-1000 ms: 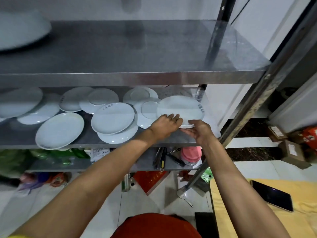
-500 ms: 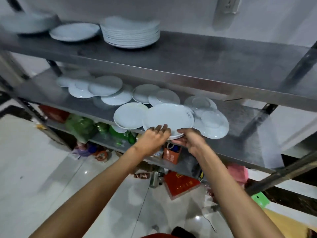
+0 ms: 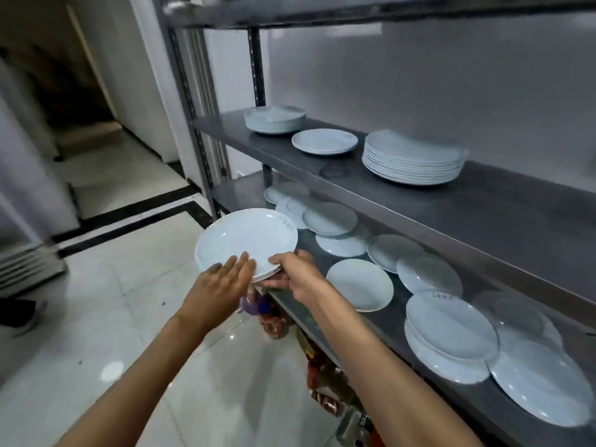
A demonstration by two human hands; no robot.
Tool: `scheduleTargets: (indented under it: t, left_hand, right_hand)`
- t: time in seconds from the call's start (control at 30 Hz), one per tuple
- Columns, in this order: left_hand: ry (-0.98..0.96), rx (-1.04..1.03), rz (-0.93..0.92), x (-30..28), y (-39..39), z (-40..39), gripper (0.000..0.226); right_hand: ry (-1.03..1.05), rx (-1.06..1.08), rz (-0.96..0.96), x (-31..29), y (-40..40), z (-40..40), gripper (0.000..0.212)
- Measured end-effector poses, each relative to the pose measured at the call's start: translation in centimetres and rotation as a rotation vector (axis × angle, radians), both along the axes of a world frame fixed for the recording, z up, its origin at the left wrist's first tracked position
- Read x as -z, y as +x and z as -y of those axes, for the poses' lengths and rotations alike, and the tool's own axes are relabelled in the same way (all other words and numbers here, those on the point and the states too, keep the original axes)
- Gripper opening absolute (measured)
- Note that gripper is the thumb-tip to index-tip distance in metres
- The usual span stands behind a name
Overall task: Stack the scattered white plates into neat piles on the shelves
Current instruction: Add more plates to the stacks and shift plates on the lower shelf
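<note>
Head view: small stack of white plates (image 3: pixel 245 240) held out in the air, off the front left corner of the lower shelf (image 3: pixel 380 321), above the tiled floor (image 3: pixel 122 285). Left hand (image 3: pixel 222 282) laid flat on the stack's near rim, fingers (image 3: pixel 240 264) straight and close together. Right hand (image 3: pixel 295 272) gripping the right edge, thumb on top, fingers curled underneath, clamped on the stack. Scattered plates (image 3: pixel 359 284) lying singly and overlapping along the lower shelf, a low pile (image 3: pixel 451 330) among them near the right. On the upper shelf (image 3: pixel 483 201): tall pile (image 3: pixel 414 159) at right, lone plate (image 3: pixel 324 141) in the middle, shorter pile (image 3: pixel 274 118) at the far left. Colourful clutter beneath, too blurred to identify.
</note>
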State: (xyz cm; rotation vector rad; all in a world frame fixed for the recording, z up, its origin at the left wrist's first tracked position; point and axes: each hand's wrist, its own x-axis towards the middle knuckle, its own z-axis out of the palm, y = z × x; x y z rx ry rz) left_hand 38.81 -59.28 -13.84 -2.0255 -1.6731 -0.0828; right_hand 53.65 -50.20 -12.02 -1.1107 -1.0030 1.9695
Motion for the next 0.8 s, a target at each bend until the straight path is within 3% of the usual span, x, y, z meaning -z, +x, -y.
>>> scheduleTargets:
  t: [0.27, 0.43, 0.67, 0.8]
  left_hand:
    - [0.175, 0.000, -0.058, -6.9, -6.4, -5.5, 0.035]
    - [0.147, -0.002, -0.106, -8.7, -12.2, -11.1, 0.036]
    - [0.148, 0.133, -0.105, -10.9, -18.4, -20.5, 0.039]
    - [0.152, 0.277, -0.125, -12.5, -17.5, -27.9, 0.044]
  right_hand:
    - [0.178, -0.055, -0.057, -7.4, -6.7, -5.6, 0.028]
    - [0.227, 0.006, -0.025, -9.6, -12.0, -9.9, 0.014]
    - [0.256, 0.205, -0.008, -12.0, -17.2, -16.4, 0.025]
    - [0.287, 0.366, 0.063, -13.7, -15.4, -20.7, 0.013]
